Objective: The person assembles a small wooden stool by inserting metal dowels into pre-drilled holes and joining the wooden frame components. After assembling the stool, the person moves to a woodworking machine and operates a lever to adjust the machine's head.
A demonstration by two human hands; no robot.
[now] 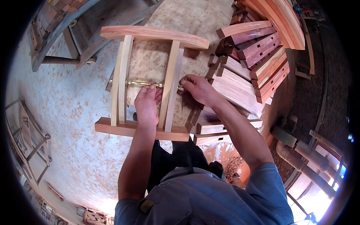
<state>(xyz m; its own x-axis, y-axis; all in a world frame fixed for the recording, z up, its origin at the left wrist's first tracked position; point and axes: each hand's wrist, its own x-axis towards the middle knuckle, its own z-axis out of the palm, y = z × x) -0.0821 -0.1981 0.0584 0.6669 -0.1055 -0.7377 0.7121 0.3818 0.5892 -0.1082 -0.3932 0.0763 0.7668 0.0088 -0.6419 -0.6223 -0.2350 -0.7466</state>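
A wooden frame (153,33) lies in front of me, with a long rail at the far side, another at the near side and paired slats (170,75) joining them. A thin, brass-coloured turned rod (140,83) runs crosswise through the slats. Between the slats, my left hand (146,107) pinches the rod with thumb and fingers. My right hand (200,90) is outside the right-hand slats, its fingers closed at the rod's short right end. Part of that end is hidden by the fingers.
Right of the frame are stacked pale boards (238,84) and reddish slotted pieces (258,50). Under the frame is a stained work surface (198,18). A metal-legged stand (62,41) with wood is at the far left. Pipes (303,163) run along the right.
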